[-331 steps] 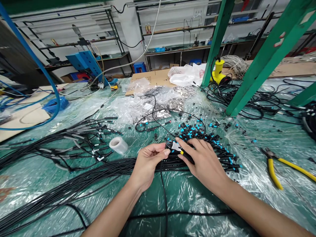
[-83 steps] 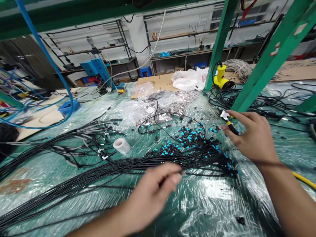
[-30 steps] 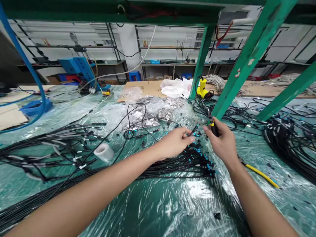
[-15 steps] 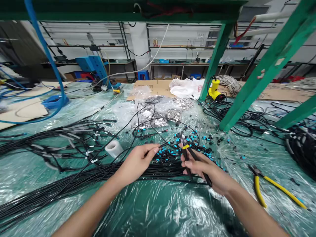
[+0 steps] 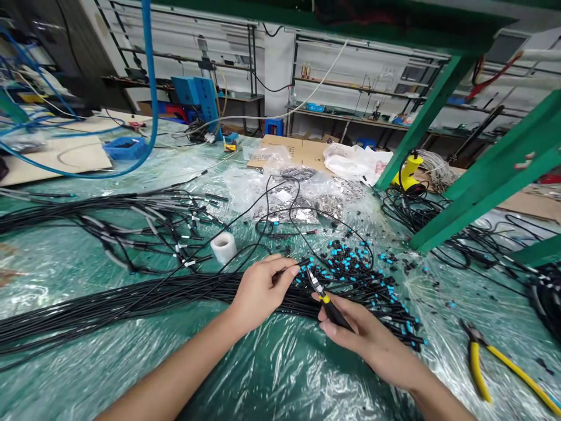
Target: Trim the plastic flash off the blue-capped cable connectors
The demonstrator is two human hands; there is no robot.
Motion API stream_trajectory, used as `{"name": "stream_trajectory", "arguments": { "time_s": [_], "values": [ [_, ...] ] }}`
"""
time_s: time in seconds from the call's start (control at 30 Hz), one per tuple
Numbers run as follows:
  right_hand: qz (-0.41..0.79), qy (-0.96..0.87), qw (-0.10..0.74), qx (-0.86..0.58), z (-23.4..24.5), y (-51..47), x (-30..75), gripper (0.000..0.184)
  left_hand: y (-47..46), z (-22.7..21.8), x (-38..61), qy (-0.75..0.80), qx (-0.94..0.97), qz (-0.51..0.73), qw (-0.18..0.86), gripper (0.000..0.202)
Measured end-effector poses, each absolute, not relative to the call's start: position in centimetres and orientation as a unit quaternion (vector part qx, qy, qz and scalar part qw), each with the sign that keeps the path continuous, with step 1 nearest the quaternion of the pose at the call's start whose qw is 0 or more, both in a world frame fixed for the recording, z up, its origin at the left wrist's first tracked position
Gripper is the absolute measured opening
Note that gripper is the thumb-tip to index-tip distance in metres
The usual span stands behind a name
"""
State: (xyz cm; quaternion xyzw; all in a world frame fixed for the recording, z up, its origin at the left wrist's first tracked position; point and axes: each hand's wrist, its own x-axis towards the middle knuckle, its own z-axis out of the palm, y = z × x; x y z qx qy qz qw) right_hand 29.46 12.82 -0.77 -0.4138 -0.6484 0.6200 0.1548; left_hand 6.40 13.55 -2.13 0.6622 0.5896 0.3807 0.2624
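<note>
My left hand (image 5: 265, 286) pinches a thin black cable near its blue-marked end (image 5: 311, 261). In my right hand (image 5: 357, 330) is a pair of cutting pliers (image 5: 326, 299) with black and yellow handles; its jaws point up and left, close by the cable end. Whether the jaws touch the cable I cannot tell. Under both hands runs a long bundle of black cables (image 5: 175, 298), with blue tips fanning out at its right end. Behind the hands lie many small blue and black cut pieces (image 5: 350, 254).
A second pair of pliers with yellow handles (image 5: 480, 368) lies open at the right. A white roll (image 5: 224, 248) stands behind the bundle. Bags of small metal parts (image 5: 291, 204) lie further back. A green post (image 5: 427, 123) and coiled cables (image 5: 456, 234) occupy the right side.
The pliers in my right hand have turned, and their jaws have come nearer the cable end in my left hand. The handles look closer together. The whole view has shifted and tilted.
</note>
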Motion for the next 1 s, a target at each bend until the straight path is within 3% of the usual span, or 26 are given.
{"name": "stream_trajectory", "arguments": {
  "time_s": [0.2,0.57,1.0],
  "values": [
    [0.647,-0.609,0.154,-0.432,-0.3,12.4,29.4,0.053,12.9,-2.2,6.6,0.572,0.711,0.375,0.162,0.028],
    [0.655,-0.580,0.160,-0.458,-0.2,12.0,29.6,0.069,13.0,-2.7,6.4,0.522,0.765,0.375,0.049,0.025],
    [0.643,-0.582,0.162,-0.471,0.5,11.8,29.4,0.072,12.7,-2.5,6.4,0.502,0.782,0.368,-0.012,0.024]
  ]
}}
